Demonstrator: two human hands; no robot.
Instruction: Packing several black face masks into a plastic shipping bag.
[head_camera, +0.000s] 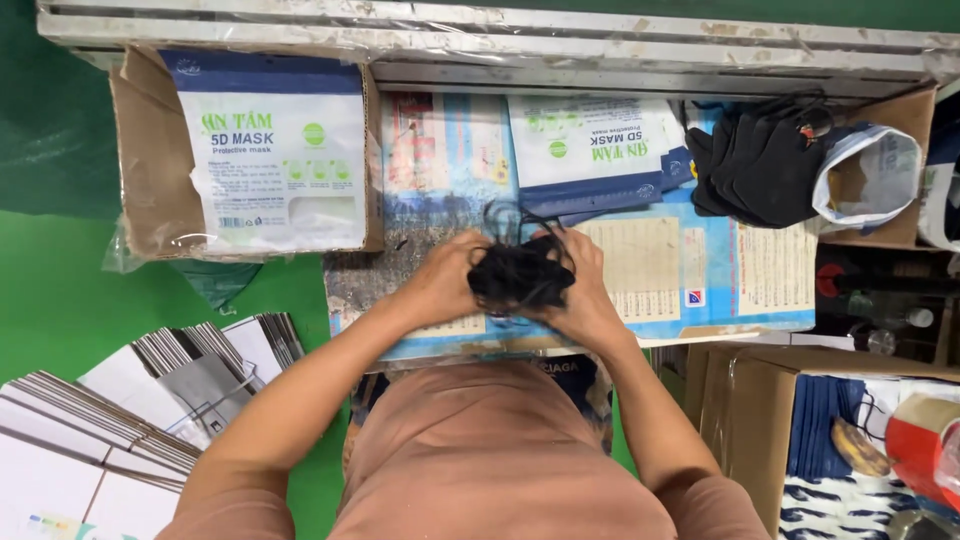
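Green floor (60, 300) takes up the left of the view, and over it stands a low work surface (700, 280) papered with printed sheets, backed by a pale framed rail (600, 40) along the far edge. That rail closes off the far side; the near edge of the surface sits right against the person's lap, so the free room is the strip of papered top to the right of the hands.

At the far left corner an open cardboard box (150, 170) holds white-and-blue pouches (275, 150), and one more pouch (590, 150) lies flat on the surface beyond the hands. Fanned stacks of flat white cartons (120, 410) lie on the floor at the near left, none folded up as far as can be seen. To the right, a pile of black masks (760, 165) spills from a bag, seemingly a good stock not yet handled. Another brown box (760, 420) crowds the near right.

Smallest, at the middle of the surface: a bundle of black masks (520, 275), ear loops sticking up behind it. The left hand (445, 280) and right hand (585, 290) both curl closed around it from either side, squeezing it together just above the papered top. I judge the bundle gathered but not yet in any pouch.
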